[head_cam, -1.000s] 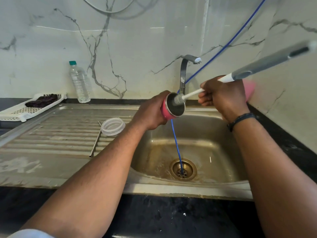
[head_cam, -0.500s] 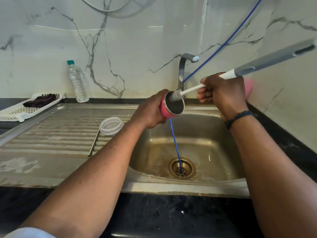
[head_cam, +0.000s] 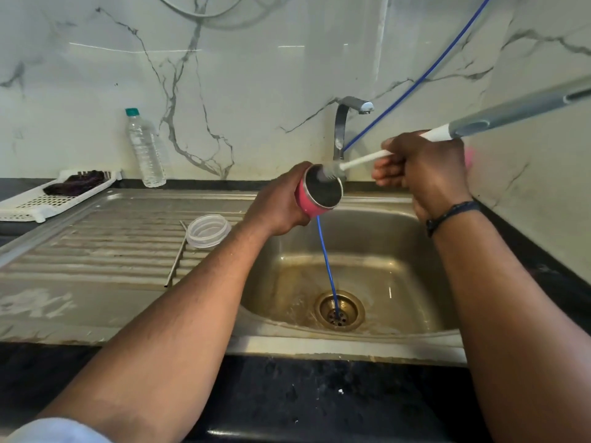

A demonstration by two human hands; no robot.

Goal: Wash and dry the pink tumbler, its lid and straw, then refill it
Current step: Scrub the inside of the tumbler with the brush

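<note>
Below your hands, the sink (head_cam: 399,238) holds only a blue hose (head_cam: 326,260) running into its drain. Your left hand (head_cam: 278,206) wraps the pink tumbler (head_cam: 315,196), mouth toward you; your right hand (head_cam: 422,167) grips the brush (head_cam: 361,159), bristles at the rim. Lid (head_cam: 208,231) and straw (head_cam: 175,255) lie left of your fingers.

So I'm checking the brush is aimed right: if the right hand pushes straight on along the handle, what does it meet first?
Most likely the pink tumbler: the right hand points the bottle brush into its open mouth, held by the left hand. Depth inside is unclear.
</note>
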